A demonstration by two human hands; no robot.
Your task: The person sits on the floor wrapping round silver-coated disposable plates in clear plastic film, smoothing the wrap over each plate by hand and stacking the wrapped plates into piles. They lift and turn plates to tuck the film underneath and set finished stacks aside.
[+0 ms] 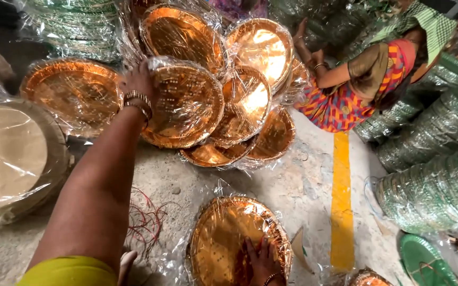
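**Two hands on wrapped copper-coloured plate stacks**

Green plate stacks point(430, 159) in clear film fill the right edge of the concrete floor point(303, 190); four or five rolls show, lying on their sides. Along the far edge leans a heap of about seven copper-coloured plate packs, faces tilted toward the camera. The left hand point(136, 85), arm stretched far forward with bangles at the wrist, grips the rim of the front pack point(186, 103); its fingers curl behind the film, so their spread cannot be told. Another pack point(234, 241) lies flat at the near edge; the right hand point(261, 262) rests on it, fingers spread. A seated person point(367, 79) reaches into the heap's far right.
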